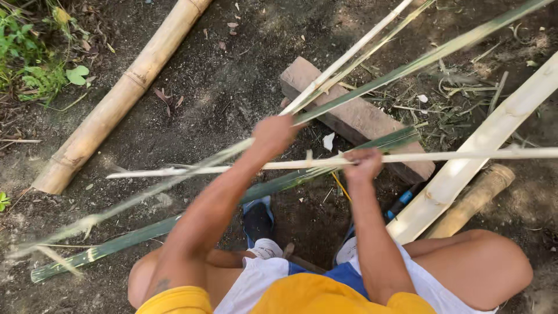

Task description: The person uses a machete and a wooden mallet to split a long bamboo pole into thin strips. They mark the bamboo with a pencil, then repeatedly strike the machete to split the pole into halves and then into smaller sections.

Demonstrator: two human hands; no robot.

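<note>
My left hand [274, 135] is closed around a bundle of thin split bamboo strips [372, 72], green and pale, that run from the lower left up to the upper right. My right hand [363, 163] grips a pale bamboo strip [465, 155] that lies almost level across the view. Both hands are held above my knees. Under the strips lies a reddish stone block [354, 119]. A long green bamboo strip [145, 232] rests on the ground below my left arm.
A thick tan bamboo pole [119, 99] lies diagonally at the upper left. A wide split bamboo slat [482, 142] and a short bamboo piece [474, 200] lie at the right. A blue-handled tool [401, 203] lies near my right knee. Dark soil, green plants at far left.
</note>
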